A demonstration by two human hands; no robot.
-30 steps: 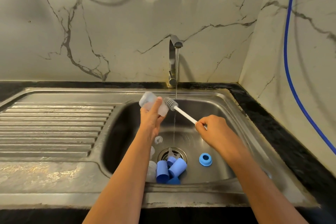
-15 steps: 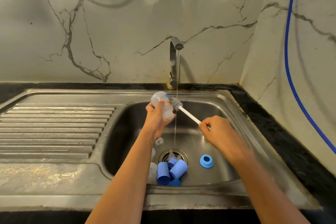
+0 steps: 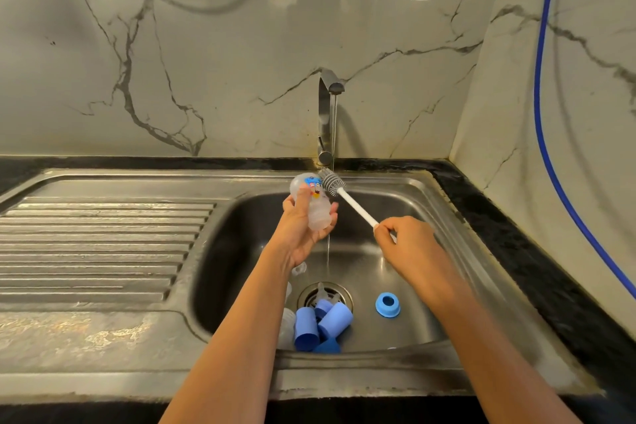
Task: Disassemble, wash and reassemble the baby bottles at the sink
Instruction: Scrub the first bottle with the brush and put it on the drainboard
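Bottle (image 3: 318, 215) in left grip (image 3: 300, 235); brush (image 3: 332, 182) against its far end.

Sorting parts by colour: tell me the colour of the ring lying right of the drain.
The ring is blue; the head view shows it.

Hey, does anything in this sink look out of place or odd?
Mainly the drain: blue caps and a clear teat lie piled on it while the tap runs, which might slow draining. A blue ring lies apart to its right. The held bottle and brush look fine; nothing seems broken.
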